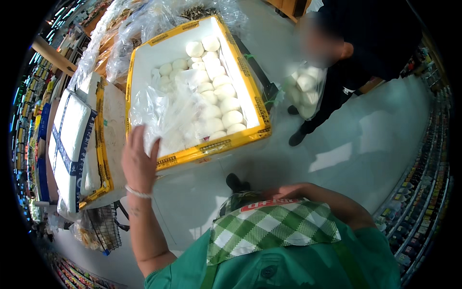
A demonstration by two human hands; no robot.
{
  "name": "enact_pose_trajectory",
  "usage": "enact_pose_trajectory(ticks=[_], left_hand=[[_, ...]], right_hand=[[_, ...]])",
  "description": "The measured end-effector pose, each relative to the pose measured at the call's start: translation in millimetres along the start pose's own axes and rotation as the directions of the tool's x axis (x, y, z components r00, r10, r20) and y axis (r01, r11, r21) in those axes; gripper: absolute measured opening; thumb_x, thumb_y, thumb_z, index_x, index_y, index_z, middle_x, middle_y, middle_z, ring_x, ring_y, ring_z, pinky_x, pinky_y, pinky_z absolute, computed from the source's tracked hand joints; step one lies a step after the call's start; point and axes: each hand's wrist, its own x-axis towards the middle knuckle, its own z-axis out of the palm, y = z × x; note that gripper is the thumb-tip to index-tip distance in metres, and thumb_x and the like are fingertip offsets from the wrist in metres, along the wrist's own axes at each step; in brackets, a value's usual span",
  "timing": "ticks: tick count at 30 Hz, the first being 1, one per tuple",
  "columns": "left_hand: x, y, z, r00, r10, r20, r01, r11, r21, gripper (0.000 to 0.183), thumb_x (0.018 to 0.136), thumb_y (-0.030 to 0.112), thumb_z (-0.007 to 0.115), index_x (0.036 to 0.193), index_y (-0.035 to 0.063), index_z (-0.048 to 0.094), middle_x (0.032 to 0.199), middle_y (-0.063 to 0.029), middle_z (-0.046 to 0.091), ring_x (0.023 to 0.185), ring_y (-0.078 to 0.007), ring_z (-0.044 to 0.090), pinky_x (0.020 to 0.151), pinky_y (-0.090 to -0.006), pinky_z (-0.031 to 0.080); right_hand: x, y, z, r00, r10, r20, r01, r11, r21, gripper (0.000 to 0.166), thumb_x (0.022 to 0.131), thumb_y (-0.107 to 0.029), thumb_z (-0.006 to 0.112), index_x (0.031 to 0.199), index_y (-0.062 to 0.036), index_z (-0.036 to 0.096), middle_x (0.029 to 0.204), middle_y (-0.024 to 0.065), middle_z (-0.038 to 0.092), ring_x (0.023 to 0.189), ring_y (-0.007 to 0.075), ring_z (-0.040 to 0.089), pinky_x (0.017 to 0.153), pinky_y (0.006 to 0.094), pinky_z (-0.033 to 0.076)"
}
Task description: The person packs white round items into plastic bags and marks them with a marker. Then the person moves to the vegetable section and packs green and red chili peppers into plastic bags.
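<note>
My left hand (139,160) is at the near left corner of a white foam box (213,146) whose rim is bound with yellow tape. Its thumb and fingers are spread, with nothing visible between them. Rows of round white items that look like steamed buns (220,92) fill much of the box. Crumpled clear plastic film (169,108) covers those on the left side. My right hand (279,191) is bent in at my waist, by the top of a green checked apron (267,227). The apron partly hides its fingers, so any grip is unclear.
Across the box's right side stands a person in dark clothes (368,43), by a clear bag of similar white items (305,88). Taped foam boxes (72,133) stand at left, above a wire basket (106,227). Plastic-draped goods (144,21) lie behind; stocked shelves (415,216) line the right.
</note>
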Motion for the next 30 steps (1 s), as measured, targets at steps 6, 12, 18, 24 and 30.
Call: enact_pose_trajectory(ticks=[6,12,18,24,30], left_hand=[[-124.6,142.8,33.3,0.865,0.199,0.461,0.149,0.776,-0.613,0.03,0.079,0.01,0.071,0.108,0.0063,0.063,0.103,-0.0123,0.065,0.093,-0.0271,0.064,0.082,-0.034,0.051],[-219.9,236.8,148.5,0.322,0.645,0.693,0.235,0.654,-0.719,0.031,0.092,0.022,0.053,0.119,0.0105,0.061,0.112,-0.0146,0.061,0.101,-0.0297,0.06,0.09,-0.0367,0.047],[-227.4,283.1,154.4,0.228,0.746,0.626,0.056,0.631,-0.774,0.028,0.094,0.02,0.047,0.115,0.0074,0.061,0.113,-0.0123,0.061,0.105,-0.0282,0.058,0.093,-0.0349,0.044],[-254.0,290.2,163.6,0.301,0.673,0.676,0.318,0.597,-0.736,0.024,0.091,0.017,0.05,0.109,0.0071,0.062,0.103,-0.0135,0.064,0.095,-0.0294,0.061,0.085,-0.0367,0.047],[-248.1,274.4,152.0,0.294,0.766,0.572,0.372,0.459,-0.807,0.035,0.093,0.022,0.05,0.124,0.0062,0.054,0.116,-0.016,0.06,0.104,-0.0288,0.058,0.091,-0.0366,0.045]], right_hand=[[-110.5,-12.9,32.3,0.966,-0.194,-0.172,0.166,0.972,-0.165,0.036,0.091,-0.028,0.054,0.121,-0.0086,0.058,0.126,0.0115,0.054,0.112,0.0263,0.053,0.092,0.0363,0.044],[-127.0,28.4,68.8,0.977,-0.144,-0.154,0.034,0.829,-0.559,0.028,0.088,-0.027,0.049,0.099,-0.0067,0.064,0.125,0.0132,0.05,0.115,0.032,0.048,0.095,0.0435,0.039],[-124.0,45.3,92.1,0.934,-0.061,-0.351,-0.327,0.243,-0.913,0.018,0.082,-0.023,0.053,0.085,-0.0119,0.068,0.107,0.0062,0.056,0.1,0.0257,0.054,0.079,0.0461,0.043],[-113.7,97.1,97.9,0.841,-0.365,-0.399,-0.286,0.326,-0.901,0.015,0.081,-0.023,0.053,0.076,-0.0137,0.064,0.092,0.0016,0.059,0.091,0.0227,0.058,0.072,0.043,0.047],[-115.9,100.3,89.7,0.871,-0.271,-0.41,-0.175,0.608,-0.774,0.023,0.084,-0.022,0.051,0.097,-0.0121,0.067,0.109,0.005,0.061,0.101,0.0258,0.057,0.084,0.0425,0.048]])
